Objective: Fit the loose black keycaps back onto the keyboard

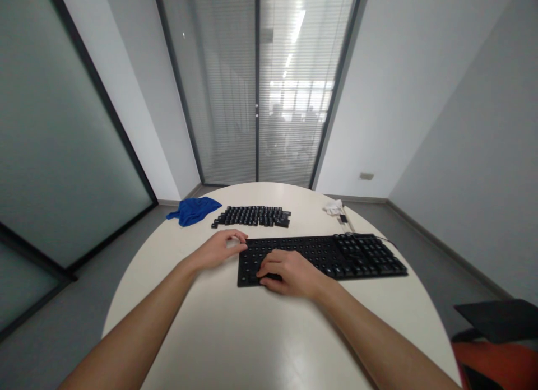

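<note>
A black keyboard (323, 258) lies across the table. Its left and middle parts show bare key sockets, while the right part still carries keycaps. My left hand (218, 248) is at the keyboard's upper left corner, thumb and fingers curved with their tips against the edge. Over the lower left of the keyboard, my right hand (290, 272) has its fingers bent down and closed toward the thumb. What lies under those fingertips is hidden. Behind the keyboard, loose black keycaps (254, 216) stand in several close rows.
A blue cloth (194, 210) lies crumpled at the back left of the round white table (235, 334). At the back right are a white crumpled item (333, 207) and a cable (348, 222). A red and black chair (496, 351) stands at the right.
</note>
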{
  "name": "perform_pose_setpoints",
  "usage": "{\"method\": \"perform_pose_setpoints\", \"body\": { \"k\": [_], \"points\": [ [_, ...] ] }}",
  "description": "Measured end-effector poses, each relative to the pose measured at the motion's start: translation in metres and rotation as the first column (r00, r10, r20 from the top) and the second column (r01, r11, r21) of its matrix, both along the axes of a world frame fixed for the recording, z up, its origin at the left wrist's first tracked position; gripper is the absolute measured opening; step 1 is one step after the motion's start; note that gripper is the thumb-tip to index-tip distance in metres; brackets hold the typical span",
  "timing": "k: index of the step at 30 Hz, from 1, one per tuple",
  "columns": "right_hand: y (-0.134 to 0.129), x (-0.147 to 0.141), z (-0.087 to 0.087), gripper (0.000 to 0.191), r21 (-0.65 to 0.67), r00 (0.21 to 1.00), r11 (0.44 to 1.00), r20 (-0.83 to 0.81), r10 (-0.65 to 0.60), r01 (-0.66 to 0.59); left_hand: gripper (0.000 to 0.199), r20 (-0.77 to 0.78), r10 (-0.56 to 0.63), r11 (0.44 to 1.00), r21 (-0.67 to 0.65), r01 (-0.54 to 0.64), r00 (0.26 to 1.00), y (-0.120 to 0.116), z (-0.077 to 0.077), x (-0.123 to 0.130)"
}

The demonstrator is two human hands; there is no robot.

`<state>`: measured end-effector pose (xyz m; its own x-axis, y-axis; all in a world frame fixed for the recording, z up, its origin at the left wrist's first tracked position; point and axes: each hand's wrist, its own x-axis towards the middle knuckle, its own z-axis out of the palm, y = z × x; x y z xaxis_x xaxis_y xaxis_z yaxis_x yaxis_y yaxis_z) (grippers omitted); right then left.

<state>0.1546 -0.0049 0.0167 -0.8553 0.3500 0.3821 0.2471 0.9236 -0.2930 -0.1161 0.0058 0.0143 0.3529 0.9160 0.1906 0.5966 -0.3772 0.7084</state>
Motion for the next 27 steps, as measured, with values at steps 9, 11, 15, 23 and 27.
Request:
{"method": "perform_pose_setpoints", "body": {
  "k": [9, 11, 15, 23, 27],
  "points": [
    [-0.001, 0.000, 0.000, 0.014, -0.011, 1.000, 1.000, -0.020, 0.006, -0.006, 0.028, -0.190, 0.602, 0.777, 0.366, -0.513, 0.776, 0.023, -0.026, -0.045],
    [-0.001, 0.001, 0.000, 0.014, -0.010, 1.000, 1.000, -0.021, 0.005, -0.005, 0.028, -0.211, 0.611, 0.773, 0.367, -0.518, 0.763, 0.022, -0.027, -0.046],
    [-0.002, 0.001, 0.001, 0.014, -0.007, 1.000, 1.000, -0.022, -0.001, 0.001, 0.029, -0.287, 0.624, 0.771, 0.380, -0.512, 0.727, 0.023, -0.030, -0.049],
    [-0.002, 0.001, 0.000, 0.015, -0.007, 1.000, 1.000, -0.019, -0.005, 0.005, 0.028, -0.343, 0.619, 0.778, 0.388, -0.494, 0.706, 0.027, -0.035, -0.054],
    [-0.002, 0.000, 0.000, 0.014, -0.008, 1.000, 1.000, -0.016, -0.002, 0.002, 0.023, -0.353, 0.615, 0.781, 0.391, -0.486, 0.705, 0.026, -0.032, -0.050]
  ]
}}
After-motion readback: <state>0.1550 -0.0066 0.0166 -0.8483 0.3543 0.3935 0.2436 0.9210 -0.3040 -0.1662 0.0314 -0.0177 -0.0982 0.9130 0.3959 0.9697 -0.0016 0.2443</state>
